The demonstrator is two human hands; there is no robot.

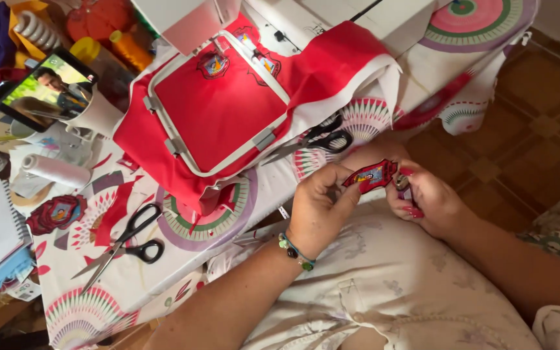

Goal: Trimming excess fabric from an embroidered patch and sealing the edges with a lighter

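Hands meet over the lap: the left hand (pixel 319 207) pinches a red patch (pixel 371 175) by its near end, and the right hand (pixel 426 201) grips small snips (pixel 402 185) touching the patch's far end. Beyond, scissors (pixel 315 141) lie on the counter (pixel 131 279) beside a hoop (pixel 218 104) of red cloth.

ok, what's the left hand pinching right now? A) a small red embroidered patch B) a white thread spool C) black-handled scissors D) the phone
A: the left hand grips one end of the red embroidered patch, with the right hand at its other end; both black-handled scissors lie on the table untouched.
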